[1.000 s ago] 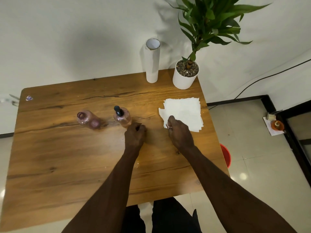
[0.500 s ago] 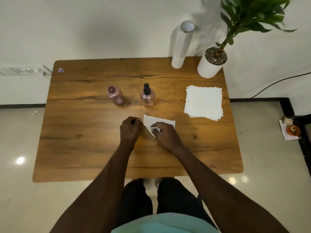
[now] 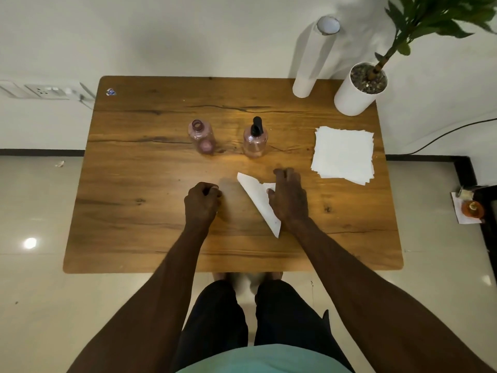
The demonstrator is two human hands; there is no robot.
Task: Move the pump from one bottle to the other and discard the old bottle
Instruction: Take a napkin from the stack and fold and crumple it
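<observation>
Wood-grain table with rounded corners, dark knots and a long crack running across the top, sitting on glossy pale floor tiles against a plain white wall. Two small pinkish see-through plastic bottles stand side by side near the middle, apart from each other. The bottle on the left has an open neck, no cap. The bottle on the right has the black pump on top, a slim dark stem.

Left hand is curled into a loose fist resting on the wood, and I can't tell if anything is inside it. Right hand lies flat, palm down, fingers together, pressing on a white paper sheet that shows as a triangle with one sharp corner pointing toward the near edge. Neither hand touches the bottles, which sit just beyond them.

Off to the right there's a neat square stack of white paper sheets with slightly ragged edges. Back right corner has a tall white paper roll, smooth cylinder standing upright, and a white round pot with gravel on top and a leafy green plant.
</observation>
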